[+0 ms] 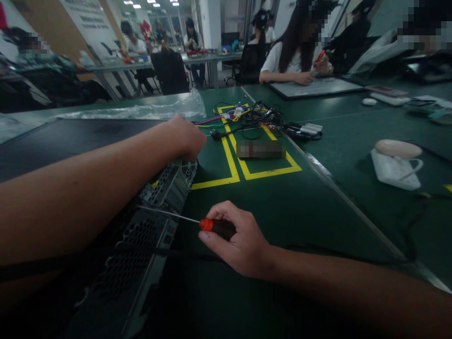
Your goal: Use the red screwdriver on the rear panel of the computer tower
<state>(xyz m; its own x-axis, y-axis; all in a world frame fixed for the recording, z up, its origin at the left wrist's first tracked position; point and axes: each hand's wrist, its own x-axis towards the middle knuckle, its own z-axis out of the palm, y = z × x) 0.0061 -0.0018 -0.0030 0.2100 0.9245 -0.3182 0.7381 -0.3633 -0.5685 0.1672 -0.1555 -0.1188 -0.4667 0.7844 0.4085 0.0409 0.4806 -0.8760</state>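
Note:
My right hand (236, 235) is closed round the dark handle of a screwdriver (207, 224) with a red collar. Its long thin shaft points left, over the rear panel of a computer case (132, 249) with honeycomb vents. Whether the tip touches the case cannot be made out. Past the vents, my left hand (187, 139) is closed at the far corner of the case, above a round fan grille (188, 168). My left forearm crosses over the case. The undersides of the left fingers are hidden, and so is anything they hold.
On the green table (282, 207), a cable bundle (261, 115) lies near yellow tape rectangles and a blurred block (260, 149). Clear plastic wrap (141, 110) is behind the case. At right is a white item with a beige mouse (398, 148). A person (296, 52) sits across the table.

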